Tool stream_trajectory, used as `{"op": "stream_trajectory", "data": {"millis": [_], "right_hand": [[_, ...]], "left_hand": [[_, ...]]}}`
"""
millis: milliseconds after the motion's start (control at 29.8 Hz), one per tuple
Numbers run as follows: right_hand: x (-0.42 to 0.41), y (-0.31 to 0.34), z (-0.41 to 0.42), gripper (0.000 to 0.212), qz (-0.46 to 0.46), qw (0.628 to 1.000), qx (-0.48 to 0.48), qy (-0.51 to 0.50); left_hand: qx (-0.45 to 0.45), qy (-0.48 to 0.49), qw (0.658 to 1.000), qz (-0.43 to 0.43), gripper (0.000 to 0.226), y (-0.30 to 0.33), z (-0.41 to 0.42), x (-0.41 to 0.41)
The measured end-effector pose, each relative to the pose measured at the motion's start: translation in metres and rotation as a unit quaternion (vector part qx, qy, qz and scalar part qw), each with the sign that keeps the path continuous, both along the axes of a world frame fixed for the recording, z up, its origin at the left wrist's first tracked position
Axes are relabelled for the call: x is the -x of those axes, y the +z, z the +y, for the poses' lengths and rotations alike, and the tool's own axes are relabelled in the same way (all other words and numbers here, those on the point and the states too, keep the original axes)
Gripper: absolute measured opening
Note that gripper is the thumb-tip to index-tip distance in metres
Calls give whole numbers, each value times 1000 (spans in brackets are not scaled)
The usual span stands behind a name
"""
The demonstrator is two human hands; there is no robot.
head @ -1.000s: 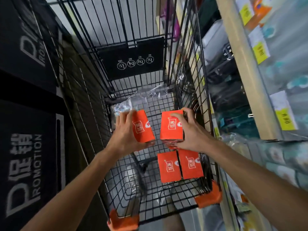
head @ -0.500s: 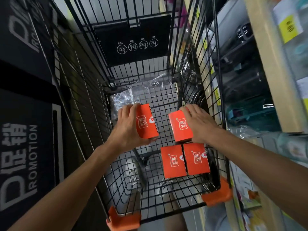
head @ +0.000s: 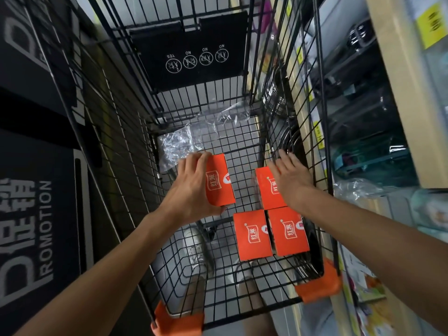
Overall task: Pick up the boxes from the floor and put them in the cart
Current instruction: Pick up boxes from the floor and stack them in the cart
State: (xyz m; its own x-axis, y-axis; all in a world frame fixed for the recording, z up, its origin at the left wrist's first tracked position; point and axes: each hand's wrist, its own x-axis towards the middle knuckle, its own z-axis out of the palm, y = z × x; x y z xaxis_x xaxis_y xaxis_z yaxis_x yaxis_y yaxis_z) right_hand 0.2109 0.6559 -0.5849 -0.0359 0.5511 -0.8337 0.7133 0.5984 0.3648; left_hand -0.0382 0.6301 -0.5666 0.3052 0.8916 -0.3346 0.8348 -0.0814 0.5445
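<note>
I look down into a black wire cart. Two orange boxes lie flat side by side on its floor at the near right, one left of the other. A third orange box rests just beyond them against the right wall, and my right hand lies flat on it with fingers spread. My left hand is closed around a fourth orange box, held tilted above the cart floor, left of the third one.
Crumpled clear plastic wrap lies at the cart's far left corner. A black child-seat flap stands at the far end. Store shelves run along the right, a black promotion panel along the left. Orange corner bumpers mark the near rim.
My right hand lowered its box onto the cart floor beyond the two lying boxes and opened flat over it. My left hand moved its box down and forward.
</note>
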Motion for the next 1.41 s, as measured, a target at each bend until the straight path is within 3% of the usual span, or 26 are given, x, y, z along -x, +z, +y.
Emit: {"op": "stream_trajectory", "data": {"millis": [134, 269, 403, 537, 873, 1175, 1310, 1410], "right_hand": [[-2, 4, -3, 117, 12, 1000, 5, -4], [-5, 13, -7, 122, 123, 990, -20, -70], [-10, 30, -10, 125, 268, 948, -56, -163], [-12, 38, -8, 121, 346, 903, -102, -234], [-12, 37, -10, 103, 410, 849, -143, -300], [-15, 28, -8, 104, 433, 840, -147, -294], [-15, 37, -6, 108, 439, 836, -142, -296], [-12, 63, -1, 105, 439, 835, -138, -301]], "left_hand": [[21, 1, 1000, -2, 132, -1, -2, -6], [47, -3, 999, 8, 133, -4, 1, -19], [76, 1, 997, 12, 135, -13, 8, -35], [105, 8, 994, -6, 139, -27, 10, -52], [111, -52, 992, 2, 137, -46, -7, -81], [179, -74, 981, 29, 137, -68, -10, -87], [212, -81, 973, 36, 133, -49, 0, -78], [177, -89, 979, 49, 122, -7, 15, -64]]}}
